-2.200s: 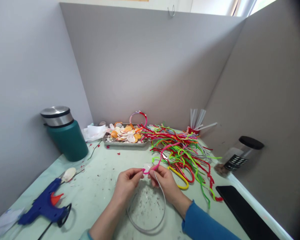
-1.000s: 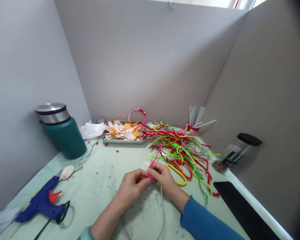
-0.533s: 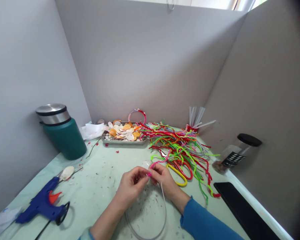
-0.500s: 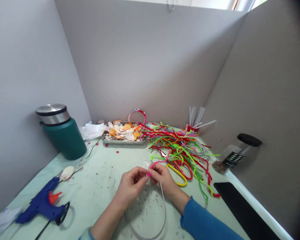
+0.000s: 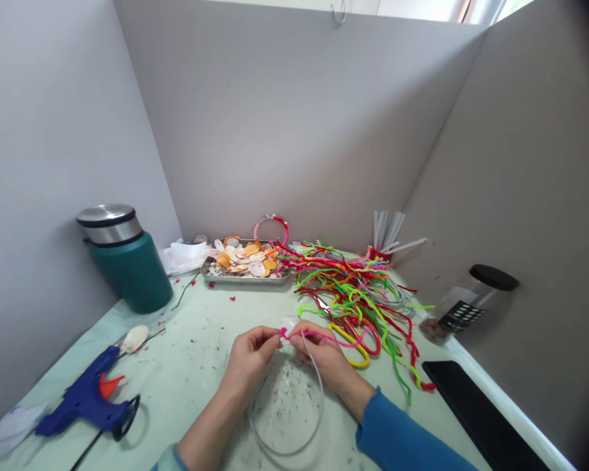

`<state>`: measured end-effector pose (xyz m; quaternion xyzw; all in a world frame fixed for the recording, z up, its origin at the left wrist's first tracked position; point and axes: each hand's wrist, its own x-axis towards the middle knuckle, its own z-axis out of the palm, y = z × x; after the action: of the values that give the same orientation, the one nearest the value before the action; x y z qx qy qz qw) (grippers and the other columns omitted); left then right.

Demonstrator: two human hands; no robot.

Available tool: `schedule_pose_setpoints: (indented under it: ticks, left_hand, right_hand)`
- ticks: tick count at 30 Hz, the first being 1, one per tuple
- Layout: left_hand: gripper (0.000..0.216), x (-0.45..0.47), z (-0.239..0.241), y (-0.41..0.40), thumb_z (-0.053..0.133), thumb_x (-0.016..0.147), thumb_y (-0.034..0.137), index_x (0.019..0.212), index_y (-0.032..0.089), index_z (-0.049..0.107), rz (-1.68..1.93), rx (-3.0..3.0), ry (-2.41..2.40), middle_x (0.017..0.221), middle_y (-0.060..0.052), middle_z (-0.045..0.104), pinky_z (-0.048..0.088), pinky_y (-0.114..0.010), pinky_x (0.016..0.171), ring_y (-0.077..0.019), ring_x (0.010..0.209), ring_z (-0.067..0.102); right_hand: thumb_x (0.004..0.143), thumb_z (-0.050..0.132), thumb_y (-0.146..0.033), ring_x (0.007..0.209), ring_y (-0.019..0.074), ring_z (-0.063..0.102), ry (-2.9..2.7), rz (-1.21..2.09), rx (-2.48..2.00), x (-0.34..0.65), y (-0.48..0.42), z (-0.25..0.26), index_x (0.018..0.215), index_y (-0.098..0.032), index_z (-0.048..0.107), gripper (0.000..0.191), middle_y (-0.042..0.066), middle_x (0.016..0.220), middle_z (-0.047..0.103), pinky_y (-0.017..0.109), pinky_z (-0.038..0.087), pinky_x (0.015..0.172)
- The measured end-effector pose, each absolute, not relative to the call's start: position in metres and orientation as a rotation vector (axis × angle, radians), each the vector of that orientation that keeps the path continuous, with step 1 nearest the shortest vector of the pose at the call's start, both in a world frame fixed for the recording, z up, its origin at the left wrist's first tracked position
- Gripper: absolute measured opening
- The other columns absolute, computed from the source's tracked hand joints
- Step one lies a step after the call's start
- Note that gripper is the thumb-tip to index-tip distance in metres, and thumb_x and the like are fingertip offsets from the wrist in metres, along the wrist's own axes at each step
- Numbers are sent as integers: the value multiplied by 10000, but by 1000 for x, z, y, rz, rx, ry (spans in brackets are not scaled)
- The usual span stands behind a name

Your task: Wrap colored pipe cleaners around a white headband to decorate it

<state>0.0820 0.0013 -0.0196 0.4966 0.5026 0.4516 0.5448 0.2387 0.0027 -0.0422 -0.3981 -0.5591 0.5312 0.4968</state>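
Over the middle of the table, my left hand (image 5: 248, 360) pinches a thin grey hoop (image 5: 322, 399) at its top, where a small pink coil is wound. My right hand (image 5: 326, 358) is closed, thumb against fingers, on a fuzzy pink pipe cleaner (image 5: 342, 341) whose free tail runs out to the right above the knuckles. The hoop hangs down between both wrists. Just behind the fingertips lies a pale round disc (image 5: 288, 323), partly covered. To the right are scissors with red and yellow handles (image 5: 357, 358), half buried in pipe cleaners.
A heap of coloured pipe cleaners (image 5: 353, 275) spreads at the back right, beside a metal tray (image 5: 248, 280) of shells. A finished-looking ring (image 5: 287, 230) leans behind. At left stand a green bottle (image 5: 130, 275) and a blue glue gun (image 5: 86, 399); a lidded jar (image 5: 464, 307) is right.
The pink pipe cleaner's tail has swung from pointing up and back to trailing rightward. My hands have drawn slightly apart, and the pink coil shows more clearly between them.
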Motion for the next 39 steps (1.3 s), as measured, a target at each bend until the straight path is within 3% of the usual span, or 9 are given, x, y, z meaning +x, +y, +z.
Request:
schedule_pose_setpoints:
  ticks: [6, 15, 25, 30, 39]
  left_hand:
    - [250, 83, -26, 2, 613, 663, 339, 725, 105, 677, 1017, 1282, 1232, 469, 36, 493, 264, -203, 442, -71, 424, 338]
    - [236, 81, -39, 5, 589, 694, 320, 741, 114, 695, 955, 1468, 1231, 621, -21, 608, 347, -218, 553, -129, 583, 477]
    - [249, 83, -29, 3, 612, 685, 368, 691, 126, 669, 987, 1279, 1278, 558, 4, 577, 329, -201, 493, -94, 489, 436]
    - [240, 79, -35, 6, 567, 715, 320, 734, 126, 706, 963, 1540, 1285, 666, -44, 658, 383, -225, 593, -155, 630, 541]
    - [235, 85, -30, -1, 557, 709, 298, 751, 136, 721, 844, 1759, 1338, 660, -31, 656, 367, -223, 574, -152, 618, 541]
  right_hand:
    - [743, 635, -301, 555, 99, 420, -1343, 1253, -928, 236, 5, -42, 693, -172, 624, 140, -24, 630, 486, 218, 319, 505]
    - [713, 668, -293, 621, 130, 467, -1432, 1143, -952, 234, 8, -44, 649, -181, 628, 135, -13, 642, 508, 242, 366, 574]
    - [767, 630, -256, 751, 163, 526, -1560, 1054, -887, 238, 1, -36, 733, -204, 660, 69, 19, 767, 562, 274, 391, 679]
    - [744, 661, -311, 720, 166, 527, -1550, 1044, -869, 236, 4, -40, 693, -206, 672, 118, 20, 736, 547, 279, 395, 646]
    - [710, 684, -260, 661, 136, 455, -1506, 1037, -922, 235, 6, -43, 649, -182, 581, 143, -14, 686, 482, 249, 358, 603]
